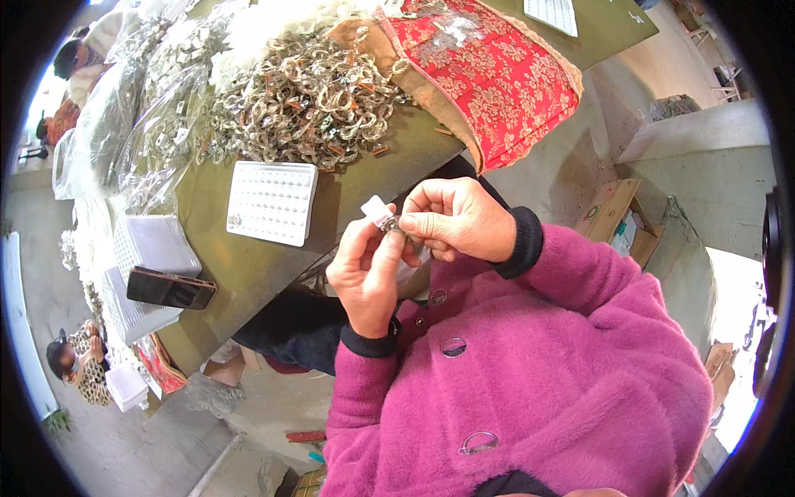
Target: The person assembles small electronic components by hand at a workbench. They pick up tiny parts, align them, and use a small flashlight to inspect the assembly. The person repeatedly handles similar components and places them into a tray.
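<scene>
My left hand (368,273) pinches a small white piece (378,209) between thumb and fingers, in front of my chest. Thumb and curled fingers of my right hand (464,222) close at the same spot, where a small greyish part shows beside the white piece. The fingertips hide most of that part, so its kind is unclear. On the table just beyond my hands lies a white plastic tray (272,204) with rows of small hollows. A few tiny bits sit at its near left corner. Behind it rises a heap of clear, shiny ring-like pieces (310,103).
A red floral cloth (505,91) covers the table's (248,265) right part. At left, a dark phone (170,288) leans on stacked white trays (157,244). Clear plastic bags (116,149) lie behind. Another person (83,360) is at the far left. An open cardboard box (621,215) stands right.
</scene>
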Motion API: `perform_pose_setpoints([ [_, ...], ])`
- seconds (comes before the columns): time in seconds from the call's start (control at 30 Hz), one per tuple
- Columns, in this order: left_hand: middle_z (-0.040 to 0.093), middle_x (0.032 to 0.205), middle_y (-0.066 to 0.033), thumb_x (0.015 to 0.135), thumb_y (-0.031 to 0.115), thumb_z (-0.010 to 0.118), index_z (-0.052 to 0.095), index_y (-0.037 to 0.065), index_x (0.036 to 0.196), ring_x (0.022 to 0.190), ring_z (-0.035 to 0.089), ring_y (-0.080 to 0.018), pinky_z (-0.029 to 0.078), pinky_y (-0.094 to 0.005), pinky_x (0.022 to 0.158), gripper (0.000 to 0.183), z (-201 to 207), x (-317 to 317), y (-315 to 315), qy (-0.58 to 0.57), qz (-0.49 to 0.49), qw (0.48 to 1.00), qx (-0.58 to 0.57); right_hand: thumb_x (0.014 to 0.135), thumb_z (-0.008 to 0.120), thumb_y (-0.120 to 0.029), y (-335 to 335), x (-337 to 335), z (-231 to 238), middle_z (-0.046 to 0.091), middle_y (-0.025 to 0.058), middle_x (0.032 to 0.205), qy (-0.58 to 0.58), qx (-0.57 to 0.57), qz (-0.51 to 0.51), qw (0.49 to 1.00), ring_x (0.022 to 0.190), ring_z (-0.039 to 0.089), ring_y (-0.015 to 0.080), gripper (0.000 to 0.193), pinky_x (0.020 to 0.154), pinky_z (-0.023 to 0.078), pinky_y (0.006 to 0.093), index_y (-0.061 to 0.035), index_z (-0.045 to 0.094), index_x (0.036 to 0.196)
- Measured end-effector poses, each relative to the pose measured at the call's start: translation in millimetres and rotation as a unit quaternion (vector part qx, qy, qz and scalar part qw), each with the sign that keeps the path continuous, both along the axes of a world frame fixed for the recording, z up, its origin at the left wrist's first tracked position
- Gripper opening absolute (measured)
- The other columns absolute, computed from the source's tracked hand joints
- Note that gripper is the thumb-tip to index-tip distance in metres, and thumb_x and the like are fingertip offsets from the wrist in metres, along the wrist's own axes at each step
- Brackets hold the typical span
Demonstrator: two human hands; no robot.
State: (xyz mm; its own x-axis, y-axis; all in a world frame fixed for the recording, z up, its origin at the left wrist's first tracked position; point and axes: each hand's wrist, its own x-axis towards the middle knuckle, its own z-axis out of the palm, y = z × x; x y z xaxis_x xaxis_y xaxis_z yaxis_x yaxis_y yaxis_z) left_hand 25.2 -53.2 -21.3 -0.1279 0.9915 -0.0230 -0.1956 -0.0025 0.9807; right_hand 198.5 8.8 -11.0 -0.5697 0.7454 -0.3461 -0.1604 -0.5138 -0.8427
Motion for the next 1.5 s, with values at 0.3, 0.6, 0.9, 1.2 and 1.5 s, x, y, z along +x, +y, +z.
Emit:
perform_pose_setpoints([
  [0.3,0.071,0.112,-0.0138,0.099,-0.004,0.065,0.059,-0.011,0.135,0.088,0.072,-0.0183,0.063,-0.0317,0.076,0.037,3.3,7.2,7.3,-0.141,-0.047,0.982,-0.113,0.096,0.067,-0.002,2.4,18.4,-1.7,0.066,0.0108,0.095,-0.133,0.466,-0.107,0.868,0.072,0.069,0.0185,0.015,0.065,0.057,0.0324,-0.0016,0.065,0.111],
  [0.6,0.067,0.11,-0.0107,0.092,-0.012,0.07,0.065,-0.008,0.126,0.086,0.072,-0.0181,0.062,-0.0295,0.074,0.034,0.8,12.0,13.3,-0.005,-0.061,0.998,-0.013,0.084,0.076,0.005,24.1,26.8,-16.2,0.067,0.0122,0.094,-0.106,0.607,-0.069,0.785,0.08,0.069,0.027,0.026,0.067,0.058,0.0345,-0.0016,0.068,0.107],
  [0.9,0.064,0.109,-0.0097,0.092,-0.012,0.069,0.066,-0.009,0.122,0.084,0.071,-0.0161,0.061,-0.0277,0.073,0.03,4.6,8.6,19.1,-0.033,-0.059,0.997,-0.022,0.085,0.078,0.002,25.2,23.4,-16.3,0.068,0.0127,0.094,-0.09,0.578,-0.106,0.804,0.08,0.069,0.0285,0.022,0.069,0.057,0.0352,-0.0021,0.069,0.105],
  [1.2,0.064,0.107,-0.0082,0.095,-0.009,0.067,0.068,-0.007,0.119,0.08,0.069,-0.0137,0.058,-0.0255,0.068,0.024,4.9,-6.3,12.4,-0.037,-0.053,0.998,-0.011,0.088,0.073,0.004,31.2,5.8,0.8,0.067,0.013,0.094,-0.063,0.566,-0.022,0.822,0.078,0.07,0.026,0.019,0.068,0.058,0.0344,-0.0013,0.071,0.106],
  [1.5,0.071,0.09,-0.012,0.091,-0.009,0.062,0.068,-0.009,0.108,0.062,0.062,-0.0127,0.049,-0.0249,0.056,0.018,18.8,-66.9,-15.5,-0.094,0.026,0.993,-0.059,0.09,0.073,-0.008,67.7,-130.9,14.7,0.066,0.0103,0.092,-0.084,0.631,0.013,0.771,0.079,0.068,0.031,0.011,0.067,0.056,0.039,-0.0064,0.07,0.1],
])
